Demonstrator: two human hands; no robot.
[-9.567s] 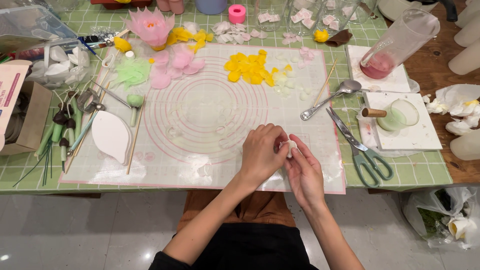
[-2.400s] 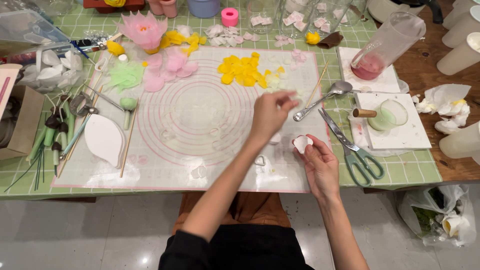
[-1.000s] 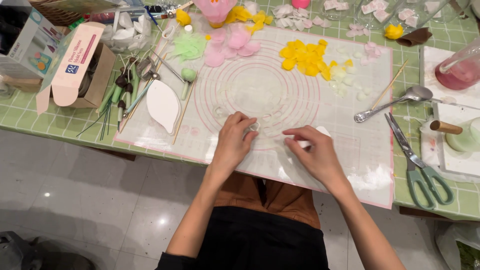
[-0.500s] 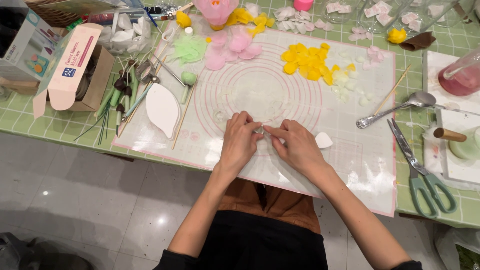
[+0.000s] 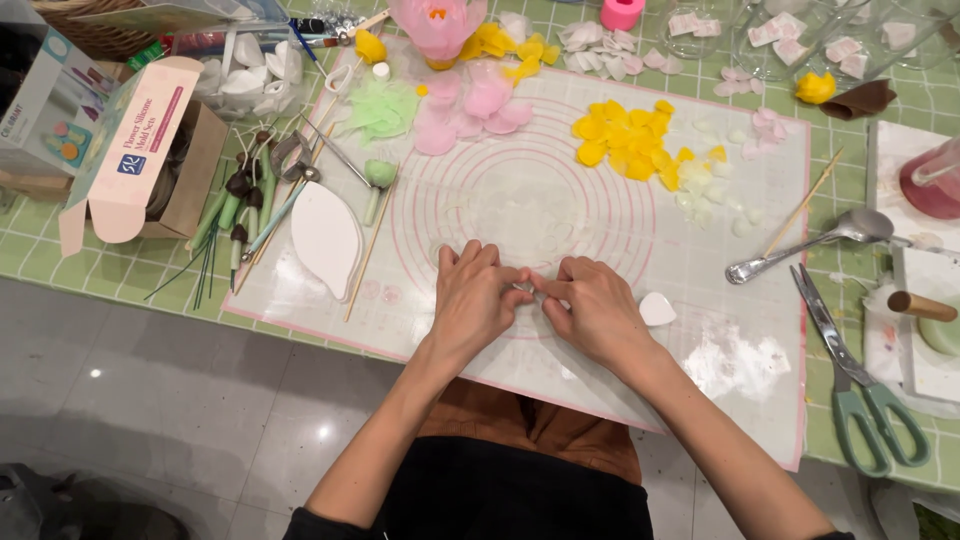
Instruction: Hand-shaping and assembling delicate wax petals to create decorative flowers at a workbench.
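The left hand (image 5: 478, 300) and the right hand (image 5: 592, 305) are brought together fingertip to fingertip over the near part of the translucent silicone mat (image 5: 420, 310); a very small pale piece (image 5: 523, 290) is pinched between them, though whether it is a petal or a scrap of paste cannot be told, since it is nearly hidden by the fingers.

A white teardrop-shaped petal (image 5: 657, 308) lies just beside the right hand, on its outer side; it could be brushed or flattened if that wrist were slid outward. A patch of white powder (image 5: 740, 360) is spread a little further out, and it could be smeared by the forearm. Beyond the fingertips, faint translucent petals (image 5: 510, 200) are laid on the mat and are hard to see; they could be crushed by a forward reach. The pinched piece looks thin and soft; it is judged likely to tear or be dented if squeezed too hard. Scissors (image 5: 850, 385) lie well to the right, apart from both hands.
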